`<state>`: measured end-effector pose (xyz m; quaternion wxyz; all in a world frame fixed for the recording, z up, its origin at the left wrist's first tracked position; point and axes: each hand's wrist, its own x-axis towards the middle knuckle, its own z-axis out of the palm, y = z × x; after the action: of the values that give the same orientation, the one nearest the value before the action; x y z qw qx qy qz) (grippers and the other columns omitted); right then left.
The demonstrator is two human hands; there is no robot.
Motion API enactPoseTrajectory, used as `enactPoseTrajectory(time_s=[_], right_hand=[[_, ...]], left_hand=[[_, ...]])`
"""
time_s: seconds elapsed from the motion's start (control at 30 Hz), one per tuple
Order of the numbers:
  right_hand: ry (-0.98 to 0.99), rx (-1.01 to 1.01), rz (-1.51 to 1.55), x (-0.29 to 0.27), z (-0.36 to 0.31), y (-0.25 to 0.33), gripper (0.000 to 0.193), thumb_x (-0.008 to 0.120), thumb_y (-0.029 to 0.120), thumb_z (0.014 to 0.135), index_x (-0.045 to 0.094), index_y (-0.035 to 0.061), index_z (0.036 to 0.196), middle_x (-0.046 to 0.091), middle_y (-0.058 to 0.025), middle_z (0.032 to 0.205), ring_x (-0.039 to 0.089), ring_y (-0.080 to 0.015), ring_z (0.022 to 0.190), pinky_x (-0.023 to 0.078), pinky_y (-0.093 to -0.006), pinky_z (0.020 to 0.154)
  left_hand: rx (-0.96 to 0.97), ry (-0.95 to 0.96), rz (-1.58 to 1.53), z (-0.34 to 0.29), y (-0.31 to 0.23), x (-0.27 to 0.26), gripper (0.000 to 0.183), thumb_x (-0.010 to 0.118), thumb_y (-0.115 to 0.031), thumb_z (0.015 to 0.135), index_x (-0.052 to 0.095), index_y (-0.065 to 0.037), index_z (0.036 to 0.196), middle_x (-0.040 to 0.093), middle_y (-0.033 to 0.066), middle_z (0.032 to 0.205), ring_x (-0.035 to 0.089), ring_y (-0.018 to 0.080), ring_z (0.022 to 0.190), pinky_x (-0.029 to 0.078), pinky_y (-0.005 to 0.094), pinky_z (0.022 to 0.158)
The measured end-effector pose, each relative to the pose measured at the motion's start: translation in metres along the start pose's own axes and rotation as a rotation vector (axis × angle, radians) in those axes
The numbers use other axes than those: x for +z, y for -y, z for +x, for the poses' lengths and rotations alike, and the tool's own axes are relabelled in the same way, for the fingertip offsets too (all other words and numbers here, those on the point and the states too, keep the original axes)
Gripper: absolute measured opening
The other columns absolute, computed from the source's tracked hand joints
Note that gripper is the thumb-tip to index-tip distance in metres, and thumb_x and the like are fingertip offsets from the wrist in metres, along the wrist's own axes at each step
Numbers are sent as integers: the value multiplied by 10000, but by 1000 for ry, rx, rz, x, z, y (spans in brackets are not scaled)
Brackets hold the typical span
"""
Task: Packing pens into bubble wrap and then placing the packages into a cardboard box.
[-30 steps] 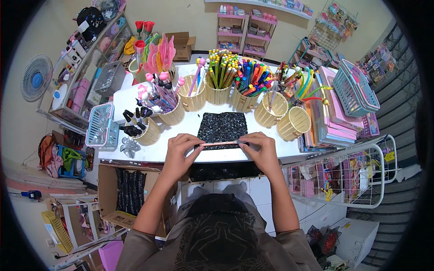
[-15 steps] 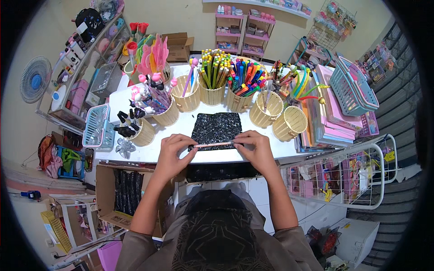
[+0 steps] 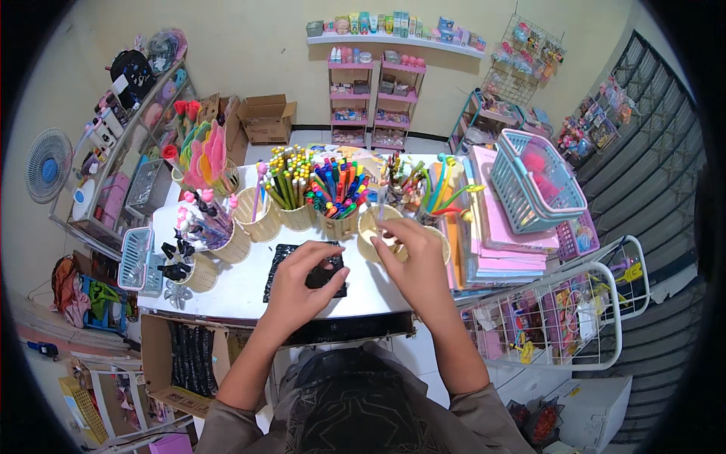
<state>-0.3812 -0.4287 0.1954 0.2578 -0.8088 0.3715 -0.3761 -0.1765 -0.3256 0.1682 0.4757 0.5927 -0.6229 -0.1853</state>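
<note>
My left hand [image 3: 299,286] hovers over the black bubble-wrap sheet [image 3: 278,274] on the white table. Its fingers and thumb are apart, with nothing visible between them. My right hand [image 3: 417,261] is at the woven cream basket [image 3: 368,221], its thumb and forefinger spread over the rim and partly covering it. A thin pale pen [image 3: 381,198] stands up out of this basket. Behind my right hand, a second woven basket [image 3: 440,240] is mostly hidden. The slim pink pen seen earlier cannot be made out in either hand.
Woven baskets hold colourful pens [image 3: 340,185], yellow-topped pencils [image 3: 290,174] and character-topped pens [image 3: 203,219]. Pink and blue packs [image 3: 503,227] are stacked at right beneath a light-blue basket [image 3: 537,185]. A white wire rack [image 3: 544,325] stands right of the table, an open carton [image 3: 155,356] at lower left.
The pink pen is out of my hands. My right hand has moved from the sheet to the woven basket; the left remains over the sheet. The whole view has shifted.
</note>
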Motion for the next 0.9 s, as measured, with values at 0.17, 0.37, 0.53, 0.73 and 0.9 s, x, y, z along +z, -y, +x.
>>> enactPoseTrajectory(time_s=[0.17, 0.37, 0.53, 0.73, 0.9], right_hand=[[13, -63, -100, 4, 29, -25, 425, 747, 68, 995, 674, -40, 1399, 701, -268, 1305, 736, -458, 1138, 601, -530, 966], [42, -15, -238, 14, 47, -37, 461, 759, 56, 981, 682, -8, 1431, 711, -249, 1173, 725, -470, 1046, 598, -535, 900], [80, 10, -211, 16, 55, -44, 370, 760, 51, 977, 730, -17, 1340, 744, -232, 1135, 744, -466, 1012, 603, -537, 889], [-28, -52, -115, 14, 46, -56, 214, 774, 49, 968, 800, -39, 1161, 791, -243, 1100, 778, -424, 997, 624, -493, 865], [-47, -8, 167, -5, 35, -43, 175, 752, 53, 994, 795, -38, 1137, 781, -240, 1052, 771, -418, 927, 610, -481, 821]], left_hand=[[67, -83, 26, 36, -13, 40, 330, 804, -55, 983, 768, 23, 1301, 772, 149, 1177, 743, 193, 844, 589, 324, 761], [-11, -60, 101, 55, -19, 61, 339, 775, -84, 1001, 759, 33, 1318, 774, 176, 1205, 739, 237, 791, 585, 347, 734], [53, -91, 108, 56, -8, 69, 361, 790, -96, 987, 755, 50, 1315, 770, 195, 1197, 741, 246, 776, 586, 350, 735], [11, -86, 80, 52, -6, 74, 365, 812, -77, 972, 757, 57, 1307, 774, 202, 1226, 743, 225, 778, 596, 341, 730], [17, -85, 52, 50, -8, 74, 402, 842, -101, 973, 761, 28, 1345, 777, 191, 1288, 718, 182, 744, 593, 313, 714]])
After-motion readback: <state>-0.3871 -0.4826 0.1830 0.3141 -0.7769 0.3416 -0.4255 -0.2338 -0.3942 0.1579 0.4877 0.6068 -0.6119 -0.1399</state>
